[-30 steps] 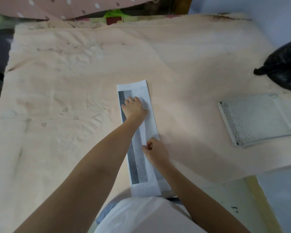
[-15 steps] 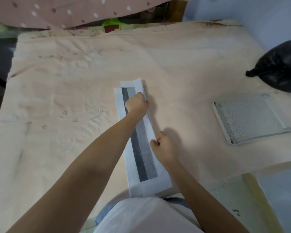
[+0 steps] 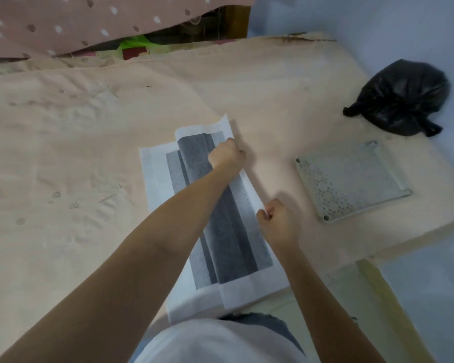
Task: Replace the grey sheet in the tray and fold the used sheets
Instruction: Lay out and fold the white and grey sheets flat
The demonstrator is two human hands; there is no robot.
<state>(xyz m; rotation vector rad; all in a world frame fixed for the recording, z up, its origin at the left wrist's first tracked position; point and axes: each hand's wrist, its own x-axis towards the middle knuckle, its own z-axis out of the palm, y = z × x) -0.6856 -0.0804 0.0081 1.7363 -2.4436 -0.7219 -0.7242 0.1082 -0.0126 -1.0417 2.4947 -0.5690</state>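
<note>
A white sheet with a dark grey middle (image 3: 226, 239) lies lengthwise on the peach cloth in front of me, partly folded, its right flap raised. My left hand (image 3: 227, 155) grips the flap's right edge near the far end. My right hand (image 3: 277, 222) pinches the same edge nearer to me. The grey perforated tray (image 3: 351, 179) lies flat to the right, apart from both hands, with a pale sheet in it.
A tied black plastic bag (image 3: 401, 98) sits at the far right beside the blue wall. The peach embroidered cloth (image 3: 63, 153) covers the whole surface; its front edge drops off at lower right. A pink dotted fabric (image 3: 89, 22) hangs at the back.
Both hands went from pressing the narrow folded sheet to gripping its right edge and lifting it, so the sheet now lies wider, showing more grey.
</note>
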